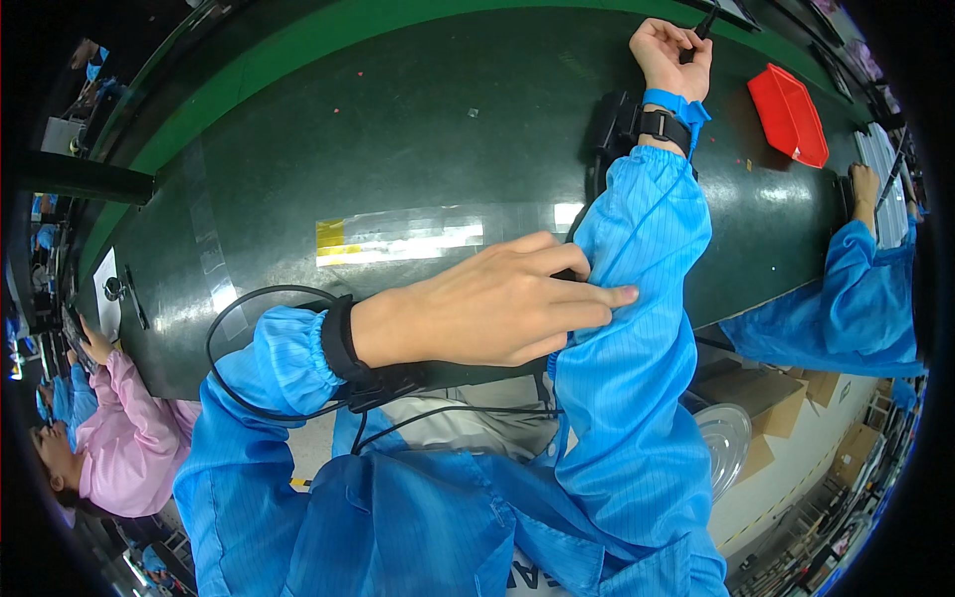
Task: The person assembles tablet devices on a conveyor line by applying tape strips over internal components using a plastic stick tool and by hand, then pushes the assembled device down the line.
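Observation:
My left hand point(497, 303) reaches across in front of me, its back up and its fingertips against my right sleeve point(637, 259). A black cable point(597, 179) runs down from my right wrist and passes under the bent fingers, which appear closed on it; the thumb is hidden. Stretched out to the far right, my right hand point(673, 58) has its fingers curled round a thin black pen-like tool point(707, 22) that points away. A blue wrist strap point(676, 102) and a black band point(664, 126) with a dark device circle that wrist.
A red plastic bin point(789, 116) stands right of my right hand. Clear and yellow tape point(398, 237) lies stuck to the dark green table point(398, 139). At left are a white sheet point(107, 298) and a black pen point(136, 298). People sit on both sides; cardboard boxes point(776, 403) stand below right.

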A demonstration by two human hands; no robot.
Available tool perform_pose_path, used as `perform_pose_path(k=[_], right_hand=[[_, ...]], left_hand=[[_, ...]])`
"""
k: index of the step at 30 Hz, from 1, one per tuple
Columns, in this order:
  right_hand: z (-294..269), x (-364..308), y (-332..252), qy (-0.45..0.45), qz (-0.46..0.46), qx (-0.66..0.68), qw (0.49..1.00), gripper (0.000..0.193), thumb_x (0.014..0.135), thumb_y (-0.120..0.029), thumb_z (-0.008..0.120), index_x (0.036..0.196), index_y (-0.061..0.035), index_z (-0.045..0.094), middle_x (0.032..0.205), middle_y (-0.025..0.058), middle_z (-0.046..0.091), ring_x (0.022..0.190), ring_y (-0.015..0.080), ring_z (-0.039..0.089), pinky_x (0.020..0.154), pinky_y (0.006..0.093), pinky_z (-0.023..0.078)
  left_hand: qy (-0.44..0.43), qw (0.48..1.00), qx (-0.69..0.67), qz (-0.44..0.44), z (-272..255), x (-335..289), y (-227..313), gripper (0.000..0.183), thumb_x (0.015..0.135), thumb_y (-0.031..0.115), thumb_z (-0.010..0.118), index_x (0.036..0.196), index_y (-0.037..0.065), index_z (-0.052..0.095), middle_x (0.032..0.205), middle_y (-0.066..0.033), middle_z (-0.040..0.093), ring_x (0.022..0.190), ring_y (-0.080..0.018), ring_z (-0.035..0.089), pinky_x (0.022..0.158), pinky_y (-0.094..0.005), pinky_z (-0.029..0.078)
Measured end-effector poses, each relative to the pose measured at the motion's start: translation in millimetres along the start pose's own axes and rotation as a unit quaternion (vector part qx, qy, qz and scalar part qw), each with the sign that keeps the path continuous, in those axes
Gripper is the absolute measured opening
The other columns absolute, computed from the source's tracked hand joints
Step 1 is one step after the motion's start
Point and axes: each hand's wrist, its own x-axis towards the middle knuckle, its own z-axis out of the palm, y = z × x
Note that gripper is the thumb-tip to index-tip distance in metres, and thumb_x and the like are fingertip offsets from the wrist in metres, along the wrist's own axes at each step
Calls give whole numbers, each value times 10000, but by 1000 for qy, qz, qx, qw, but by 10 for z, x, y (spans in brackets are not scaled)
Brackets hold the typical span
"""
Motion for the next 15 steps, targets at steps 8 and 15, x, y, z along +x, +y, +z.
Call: perform_pose_path(k=[8, 15], right_hand=[[-21, -4, -26, -10, 18, 10, 1000, 334, 997, -377, 654, 809, -109, 588, 651, -75, 570, 547, 103, 518, 596, 265, 440], [-34, -2, -26, -12, 14, 10, 1000, 322, 996, -372, 655, 816, -112, 592, 652, -73, 573, 552, 104, 521, 603, 267, 444]], left_hand=[[21, 997, -64, -24, -32, 79, 20, 322, 767, 46, 712, 1088, 52, 737, 1213, -34, 748, 818, -229, 607, 746, -363, 504], [40, 994, -102, -9, -57, 154, -46, 438, 826, 83, 747, 1263, 59, 724, 868, -55, 733, 689, -213, 568, 668, -331, 480]])
